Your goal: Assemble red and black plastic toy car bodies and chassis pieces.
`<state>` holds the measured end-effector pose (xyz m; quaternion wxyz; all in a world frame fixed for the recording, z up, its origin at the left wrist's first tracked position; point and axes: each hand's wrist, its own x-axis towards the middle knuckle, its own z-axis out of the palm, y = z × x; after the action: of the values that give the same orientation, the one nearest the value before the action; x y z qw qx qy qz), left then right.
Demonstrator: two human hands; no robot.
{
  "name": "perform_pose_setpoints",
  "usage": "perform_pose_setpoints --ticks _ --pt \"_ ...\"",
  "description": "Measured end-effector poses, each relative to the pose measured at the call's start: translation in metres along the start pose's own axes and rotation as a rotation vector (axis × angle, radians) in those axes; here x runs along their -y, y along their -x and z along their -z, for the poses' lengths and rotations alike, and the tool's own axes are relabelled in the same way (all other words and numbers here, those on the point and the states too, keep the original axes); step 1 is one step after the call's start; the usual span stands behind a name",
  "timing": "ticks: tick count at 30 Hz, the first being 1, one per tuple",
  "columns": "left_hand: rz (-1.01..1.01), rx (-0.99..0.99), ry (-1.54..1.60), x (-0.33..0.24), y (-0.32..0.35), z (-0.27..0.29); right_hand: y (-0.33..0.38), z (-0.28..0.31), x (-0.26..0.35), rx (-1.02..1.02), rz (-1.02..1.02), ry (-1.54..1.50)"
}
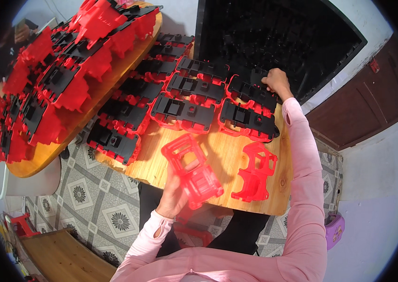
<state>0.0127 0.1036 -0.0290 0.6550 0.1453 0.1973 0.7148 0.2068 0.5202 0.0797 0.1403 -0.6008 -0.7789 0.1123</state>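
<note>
My left hand point(172, 196) holds a red plastic frame with cut-out windows point(202, 184), tilted over the near edge of the wooden table point(147, 167). Reaching to the far right, my right hand point(278, 82) has its fingers pinched together beside a black plate on a red frame point(254, 92). What those fingers grip, if anything, I cannot make out against the dark parts. Another bare red frame point(255, 176) lies at the table's near right. Several red frames topped with black plates point(184, 113) stand in rows across the table.
At the left, a second wooden tabletop point(34, 164) carries a tall heap of red-and-black pieces point(58, 80). A large black tray-like panel point(279, 33) holding dark parts rises behind the table. A wooden bench point(62, 256) stands lower left, and a purple container point(334, 230) sits right.
</note>
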Motion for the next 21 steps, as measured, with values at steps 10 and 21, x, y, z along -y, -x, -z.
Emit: perform_pose_setpoints --ticks 10,21 --pt "0.029 0.017 -0.107 -0.022 0.02 -0.013 0.212 0.091 0.057 -0.162 0.512 -0.442" --pt "0.003 0.088 -0.208 -0.032 0.092 -0.033 0.434 0.05 0.137 -0.048 0.983 -0.091"
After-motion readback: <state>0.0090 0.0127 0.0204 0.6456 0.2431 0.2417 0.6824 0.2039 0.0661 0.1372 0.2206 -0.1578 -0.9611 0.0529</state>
